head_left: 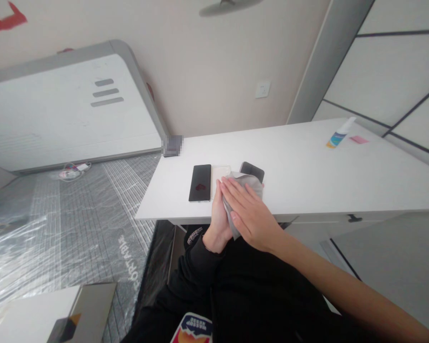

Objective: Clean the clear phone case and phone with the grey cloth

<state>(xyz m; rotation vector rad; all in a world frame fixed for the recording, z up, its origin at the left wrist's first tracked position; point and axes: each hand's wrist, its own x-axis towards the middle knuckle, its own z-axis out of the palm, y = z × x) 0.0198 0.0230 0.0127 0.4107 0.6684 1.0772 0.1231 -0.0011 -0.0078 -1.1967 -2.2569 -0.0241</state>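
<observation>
A crumpled grey cloth (254,183) is between my two hands, above the near edge of the white desk. My left hand (219,220) holds it from the left and beneath, thumb up along its edge. My right hand (253,216) presses on top of the cloth, fingers stretched out and close together. Whether anything else is inside the cloth is hidden. Left of my hands a black smartphone (199,186) lies screen up. Beside it is a pale, clear flat case (219,172), partly covered by my hands. A second dark phone (252,169) lies just behind the cloth.
A spray bottle (338,136) lies or leans at the far right of the white desk (300,166), near a pink slip (359,139). A dark, blurred object (172,146) is at the back left corner. A whiteboard (67,109) stands behind, and a box (57,312) is at lower left.
</observation>
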